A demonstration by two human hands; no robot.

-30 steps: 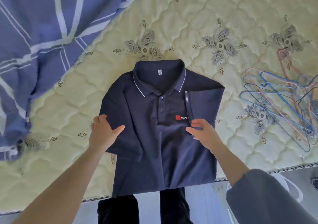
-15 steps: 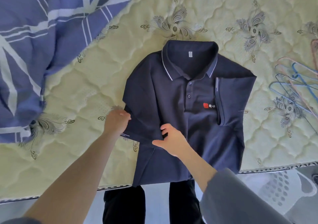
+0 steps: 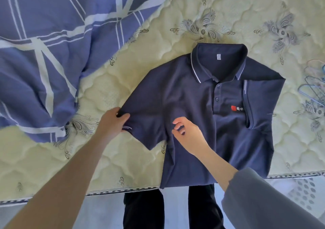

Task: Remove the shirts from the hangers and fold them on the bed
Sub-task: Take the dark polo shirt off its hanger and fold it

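Mattress: half-folded navy polo shirt

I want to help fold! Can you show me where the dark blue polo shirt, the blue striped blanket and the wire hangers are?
dark navy polo shirt point(image 3: 193, 91): head view, on its chest.
blue blanket with white stripes point(image 3: 44, 61): head view, on its crumpled middle.
thin wire hangers point(image 3: 313, 89): head view, on the pile at the right edge.

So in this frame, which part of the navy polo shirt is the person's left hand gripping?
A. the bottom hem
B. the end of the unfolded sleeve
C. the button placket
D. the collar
B: the left hand pinches the striped cuff end of the navy polo shirt sleeve that lies spread out on the mattress, while the other sleeve is already folded over the chest.
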